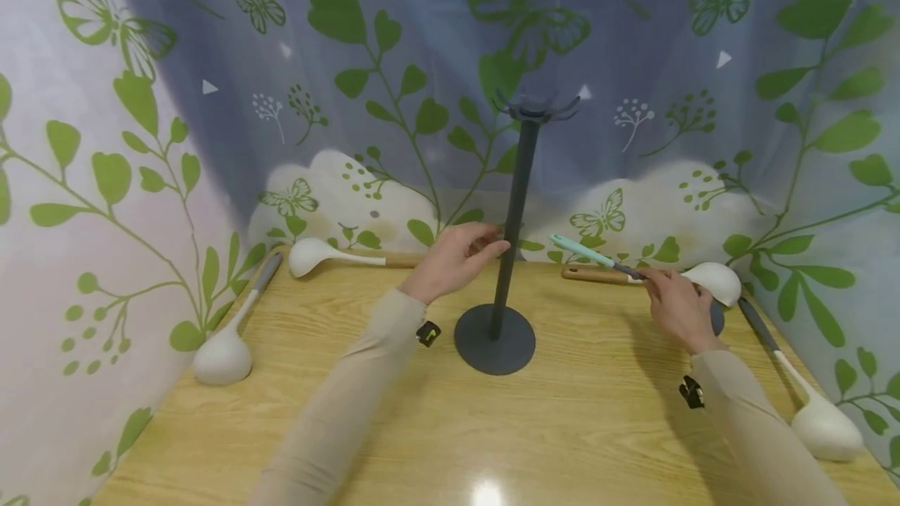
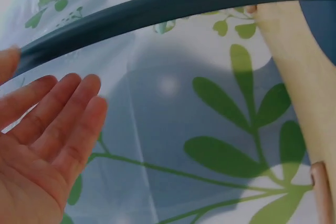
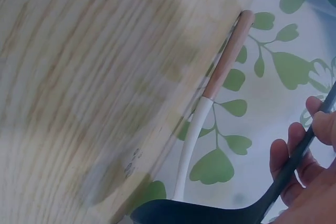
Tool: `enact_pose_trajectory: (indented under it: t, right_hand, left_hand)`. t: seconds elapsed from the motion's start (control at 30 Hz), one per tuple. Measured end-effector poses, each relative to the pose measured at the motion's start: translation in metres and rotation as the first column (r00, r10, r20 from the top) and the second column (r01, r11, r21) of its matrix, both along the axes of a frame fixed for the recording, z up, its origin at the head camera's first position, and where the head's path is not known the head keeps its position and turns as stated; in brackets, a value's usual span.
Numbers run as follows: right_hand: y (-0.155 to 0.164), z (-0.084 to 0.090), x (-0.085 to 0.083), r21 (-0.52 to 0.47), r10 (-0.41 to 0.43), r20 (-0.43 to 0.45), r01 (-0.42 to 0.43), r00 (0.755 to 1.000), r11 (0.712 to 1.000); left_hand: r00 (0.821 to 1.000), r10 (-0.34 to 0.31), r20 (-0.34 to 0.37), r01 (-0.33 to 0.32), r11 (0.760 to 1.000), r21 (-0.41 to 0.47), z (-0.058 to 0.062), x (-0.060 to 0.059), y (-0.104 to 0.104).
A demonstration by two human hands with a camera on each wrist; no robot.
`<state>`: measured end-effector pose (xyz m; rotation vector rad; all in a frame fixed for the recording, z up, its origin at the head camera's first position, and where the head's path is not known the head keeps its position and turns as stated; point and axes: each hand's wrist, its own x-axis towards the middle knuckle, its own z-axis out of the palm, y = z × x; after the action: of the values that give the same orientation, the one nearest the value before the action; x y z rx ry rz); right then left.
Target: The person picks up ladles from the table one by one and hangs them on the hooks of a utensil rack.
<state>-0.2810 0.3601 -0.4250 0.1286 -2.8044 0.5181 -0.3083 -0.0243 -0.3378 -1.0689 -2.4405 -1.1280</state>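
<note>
Dark-bowled ladle (image 1: pixel 715 317) with grey shaft and mint-green handle end is being held low over the far right part of the worktop (image 1: pixel 450 412), handle tipping up toward the back. Right hand (image 1: pixel 678 304) is pinching the shaft near the bowl, fingers curled round it; the wrist view is showing the dark bowl (image 3: pixel 194 214) below the fingers (image 3: pixel 286 153). Judging by looks, it is light, stiff and smooth, likely to swing bowl-down, so a hold on the shaft close to the bowl, or at the mint end, seems best. Left hand (image 1: pixel 453 258) is reaching for the pole of the grey stand (image 1: pixel 508 256), fingers straight and spread, holding nothing; whether the fingertips are touching the pole, cannot tell. Stand is sitting mid-worktop toward the far edge, round base, hooks on top, nothing hanging. Count: one stand; five ladles in all, the held one plus four white ones lying flat: wooden-handled at far left (image 1: pixel 330 254), wooden-handled behind the right hand (image 1: pixel 717 279), grey-handled along the left edge (image 1: pixel 223 354), grey-handled along the right edge (image 1: pixel 823 422).
</note>
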Motion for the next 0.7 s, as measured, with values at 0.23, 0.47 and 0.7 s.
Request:
enact_pose_trajectory:
  t: [0.23,0.47,0.7]
  right_hand:
    - [-0.007,0.004,0.001,-0.043,-0.002,-0.029,0.001,1.0,0.999]
    - [-0.018,0.01,0.0,-0.11,0.014,-0.047,-0.02,0.999,0.994]
    - [-0.027,0.02,-0.002,-0.137,0.02,-0.086,-0.031,0.996,0.99]
  left_hand:
    - [0.978,0.076,-0.193,-0.051,0.99,0.133,0.026,0.001,-0.005]
    - [0.899,0.218,-0.378,-0.106,0.949,0.296,0.059,0.001,-0.001]
    - [0.821,0.307,-0.48,-0.122,0.918,0.378,0.09,0.001,0.006]
